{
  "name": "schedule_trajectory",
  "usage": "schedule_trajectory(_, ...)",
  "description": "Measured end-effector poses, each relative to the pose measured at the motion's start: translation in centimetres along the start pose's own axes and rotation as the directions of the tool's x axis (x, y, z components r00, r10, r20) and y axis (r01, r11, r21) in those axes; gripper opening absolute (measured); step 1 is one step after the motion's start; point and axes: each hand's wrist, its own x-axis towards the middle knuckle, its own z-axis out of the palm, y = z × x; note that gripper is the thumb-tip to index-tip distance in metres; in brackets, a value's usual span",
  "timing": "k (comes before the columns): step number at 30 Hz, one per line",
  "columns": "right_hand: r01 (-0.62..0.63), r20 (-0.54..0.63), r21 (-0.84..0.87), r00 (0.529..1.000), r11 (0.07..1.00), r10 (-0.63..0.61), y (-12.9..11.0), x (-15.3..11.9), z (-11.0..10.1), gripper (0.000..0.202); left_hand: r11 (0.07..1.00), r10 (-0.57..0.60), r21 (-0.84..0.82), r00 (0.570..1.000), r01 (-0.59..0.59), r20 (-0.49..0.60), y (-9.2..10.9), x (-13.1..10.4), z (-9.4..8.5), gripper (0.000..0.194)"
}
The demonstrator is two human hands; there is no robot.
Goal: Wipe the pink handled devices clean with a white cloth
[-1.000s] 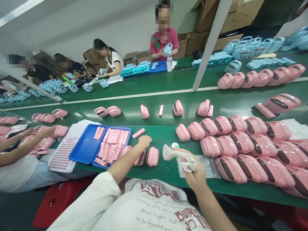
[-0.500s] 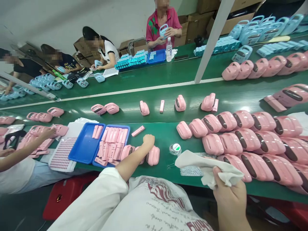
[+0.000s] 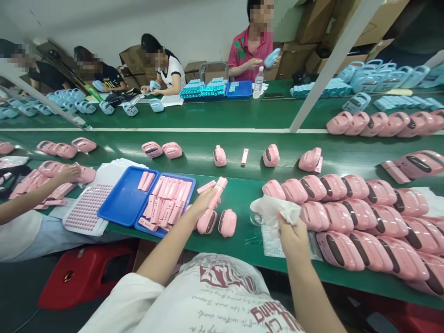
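Observation:
My left hand (image 3: 201, 202) is closed around a slim pink rectangular stick (image 3: 219, 187), which is tilted up over the green table. Behind it another pink stick (image 3: 205, 186) lies flat. Just below my left hand sits a rounded pink casing (image 3: 207, 222) with a dark panel, and beside that a second pink casing (image 3: 228, 223). My right hand (image 3: 294, 231) grips a crumpled white cloth (image 3: 272, 209), held above the table near the rows of pink casings (image 3: 329, 214). Partly behind the cloth is a small clear round object (image 3: 255, 218).
Left of me are two blue trays, one a left tray (image 3: 120, 199) and one filled with pink sticks (image 3: 160, 203). Further left a co-worker's hand (image 3: 70, 174) touches pink casings. Spaced pink casings (image 3: 271, 156) line the belt. Across it sit people with blue casings (image 3: 357, 102).
My left hand has lifted into view with a pink stick in it. My right hand has moved left with the cloth, nearer the middle. The whole view has shifted slightly.

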Motion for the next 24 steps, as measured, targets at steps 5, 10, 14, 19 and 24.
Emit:
schedule_trajectory(5,0.381,0.212,-0.147,0.914,0.913,-0.347,-1.1,0.9,6.9,0.043,0.693,0.151,-0.721,0.982,-0.024,0.113,1.2,-5.5,1.3,0.087)
schedule_trajectory(10,0.944,0.559,-0.074,0.308,0.323,-0.77,0.5,-2.1,11.4,0.042,0.535,0.235,-0.844,0.967,-0.043,0.1,1.2,-7.3,0.1,0.098)
schedule_trajectory(14,0.908,0.582,0.101,0.278,0.407,-0.764,2.5,-3.3,12.1,0.036,0.479,0.311,-0.865,0.95,-0.152,0.005,0.1,-7.8,-1.4,0.099)
schedule_trajectory(19,0.471,0.293,0.037,0.838,0.881,-0.46,2.1,-1.0,14.0,0.055,0.556,0.369,-0.803,0.93,-0.215,0.006,-0.8,-8.2,-2.8,0.057)
schedule_trajectory(24,0.318,0.348,0.016,0.887,0.948,-0.304,0.8,-1.4,17.0,0.065,0.555,0.264,-0.812,0.964,-0.179,-0.033,-0.9,-7.2,-4.0,0.057)
